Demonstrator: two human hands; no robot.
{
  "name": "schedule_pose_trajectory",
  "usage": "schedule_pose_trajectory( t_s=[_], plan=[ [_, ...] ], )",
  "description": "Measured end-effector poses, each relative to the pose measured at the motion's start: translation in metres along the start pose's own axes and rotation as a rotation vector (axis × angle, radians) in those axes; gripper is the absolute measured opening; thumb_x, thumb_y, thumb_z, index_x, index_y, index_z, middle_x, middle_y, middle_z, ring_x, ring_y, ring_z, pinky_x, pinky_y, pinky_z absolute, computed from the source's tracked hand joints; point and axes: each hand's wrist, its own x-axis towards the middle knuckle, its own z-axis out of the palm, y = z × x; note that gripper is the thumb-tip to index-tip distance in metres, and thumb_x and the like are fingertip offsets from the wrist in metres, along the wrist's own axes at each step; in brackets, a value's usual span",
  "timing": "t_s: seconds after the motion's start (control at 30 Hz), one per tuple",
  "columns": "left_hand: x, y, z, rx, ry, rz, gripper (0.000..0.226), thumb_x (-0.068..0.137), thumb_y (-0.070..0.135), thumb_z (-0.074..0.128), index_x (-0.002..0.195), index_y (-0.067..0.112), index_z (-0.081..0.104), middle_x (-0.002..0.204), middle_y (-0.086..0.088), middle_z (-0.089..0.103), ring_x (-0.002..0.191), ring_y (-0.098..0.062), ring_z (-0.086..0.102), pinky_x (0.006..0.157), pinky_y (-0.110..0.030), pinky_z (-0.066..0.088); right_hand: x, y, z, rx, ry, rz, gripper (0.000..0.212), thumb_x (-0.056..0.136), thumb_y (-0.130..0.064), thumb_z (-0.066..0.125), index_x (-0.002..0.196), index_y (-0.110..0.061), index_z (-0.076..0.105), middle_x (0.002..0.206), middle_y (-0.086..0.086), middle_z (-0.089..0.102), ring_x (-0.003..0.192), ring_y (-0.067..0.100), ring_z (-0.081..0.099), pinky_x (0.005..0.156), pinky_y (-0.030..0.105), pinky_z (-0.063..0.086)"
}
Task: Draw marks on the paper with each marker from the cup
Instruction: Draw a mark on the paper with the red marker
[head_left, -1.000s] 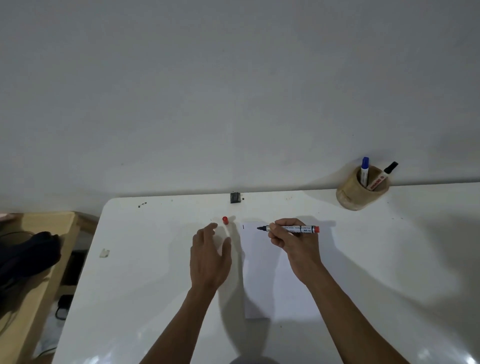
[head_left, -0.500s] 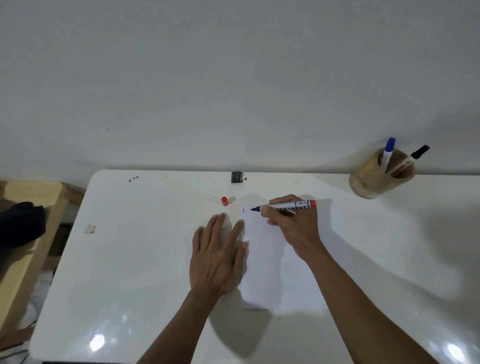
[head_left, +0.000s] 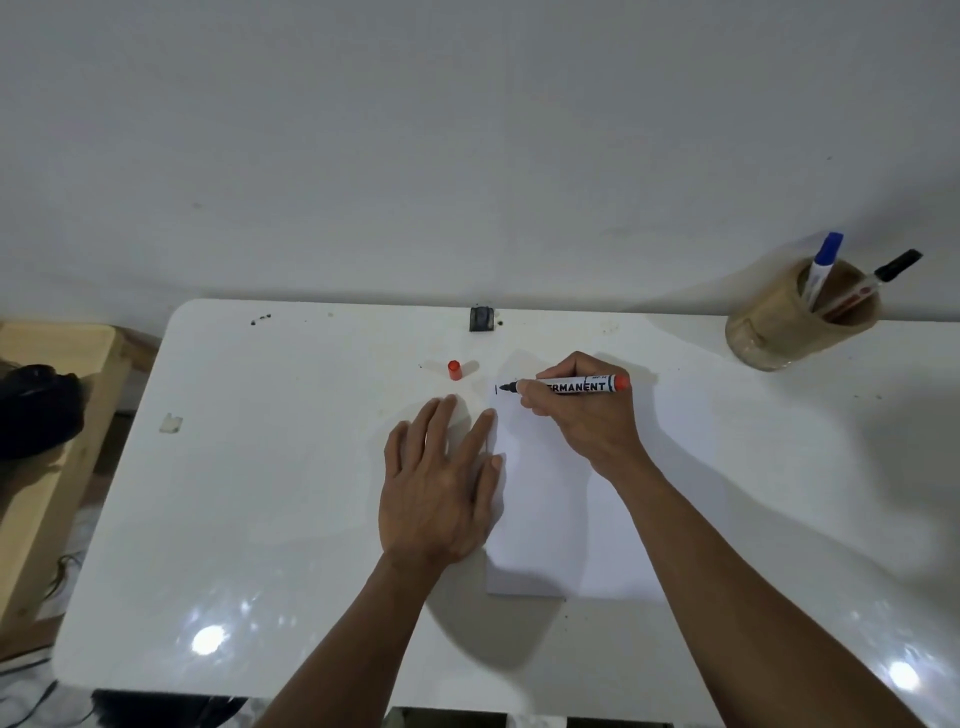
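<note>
Overhead, a person is sitting at a white table (head_left: 260, 493) and working with both bare hands. The right hand (head_left: 587, 421) is gripping a marker (head_left: 571, 386) between thumb and fingers, its body lying nearly level, the dark tip pointing toward the table's left edge and the orange end toward the right. The tip is hovering at or just above the paper (head_left: 566, 519) near the sheet's far left corner; whether it is touching cannot be told. A short dark stroke (head_left: 497, 389) is showing just beside the tip. The left hand (head_left: 441, 483) is lying flat, fingers spread wide, palm down, holding nothing; its thumb and forefinger are pressing on the paper's left edge while the rest is resting on the bare table. The paper is lying near the middle of the table, its long sides running from near edge to far edge. An orange cap (head_left: 454, 370) is standing on the table beyond the left hand's fingertips, apart from the paper. A cup (head_left: 779, 327) is standing at the far right, by the back edge, holding a blue-capped marker (head_left: 823, 265) and a black-capped marker (head_left: 883, 275), both leaning. A small dark clip (head_left: 482, 318) is sitting at the middle of the back edge.
</note>
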Motion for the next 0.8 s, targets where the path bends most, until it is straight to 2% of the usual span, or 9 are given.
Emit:
schedule_pose_trajectory(
  t_s=[0.3,0.57,0.8],
  plan=[
    [0.0007,-0.0024,0.0035,-0.003,0.012,0.004,0.050,0.098,0.048,0.042,0.144,0.031,0.050,0.152,-0.012,0.048,0.145,-0.031,0.038,0.116,-0.051,0.029,0.0005,0.0008,0.0010,-0.021,0.007,0.006,0.015,0.074,-0.016,0.088,0.072,-0.015,0.073,0.072,0.004,0.079,0.070,0.026,0.079,0.071,0.052,0.065],
    [0.0008,-0.0029,0.0057,0.001,0.024,0.004,0.050,0.098,0.049,0.041,0.144,0.032,0.049,0.152,-0.011,0.047,0.145,-0.029,0.037,0.116,-0.050,0.029,0.0022,0.0017,0.0026,-0.074,0.002,0.007,0.018,0.076,-0.017,0.088,0.076,-0.009,0.072,0.071,0.002,0.079,0.070,0.025,0.079,0.069,0.055,0.064],
    [0.0003,-0.0031,0.0069,0.001,0.055,0.013,0.049,0.098,0.048,0.044,0.143,0.031,0.051,0.151,-0.012,0.049,0.144,-0.030,0.039,0.114,-0.050,0.030,0.0021,-0.0015,0.0014,-0.127,-0.010,0.012,0.017,0.075,-0.013,0.087,0.073,-0.006,0.071,0.074,0.013,0.078,0.072,0.036,0.077,0.070,0.058,0.063]
  ],
)
